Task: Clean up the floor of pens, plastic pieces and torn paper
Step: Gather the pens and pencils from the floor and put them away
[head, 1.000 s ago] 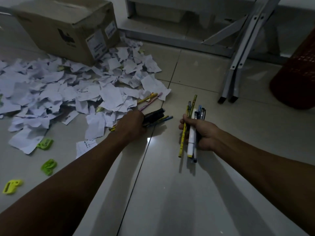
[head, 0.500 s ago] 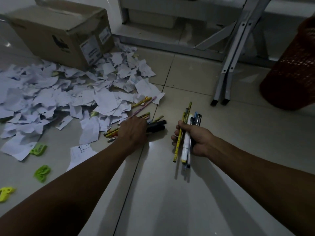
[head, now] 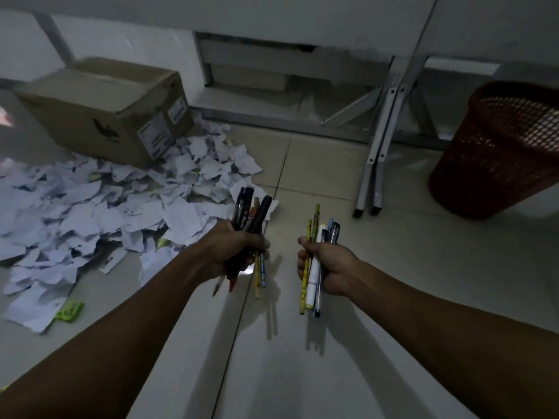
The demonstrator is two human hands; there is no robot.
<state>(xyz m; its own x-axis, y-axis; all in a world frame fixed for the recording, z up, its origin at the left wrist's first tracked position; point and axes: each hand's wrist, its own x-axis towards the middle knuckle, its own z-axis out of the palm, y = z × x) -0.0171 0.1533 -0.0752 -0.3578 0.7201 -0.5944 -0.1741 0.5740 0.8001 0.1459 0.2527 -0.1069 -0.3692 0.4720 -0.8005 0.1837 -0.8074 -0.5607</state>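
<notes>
My left hand grips a bunch of pens and pencils, mostly dark markers, lifted off the floor and pointing up. My right hand grips a second bunch of pens, with yellow pencils, a white marker and blue pens. A heap of torn paper covers the floor tiles to the left of my hands. A light green plastic piece lies at the near edge of the paper.
A closed cardboard box stands behind the paper heap. A red mesh waste basket stands at the right. Grey metal table legs reach the floor between them, with a white frame along the wall behind.
My left hand has closed around the pens that lay at the paper's edge and raised them off the floor. The view has tilted up, bringing the basket fully into sight.
</notes>
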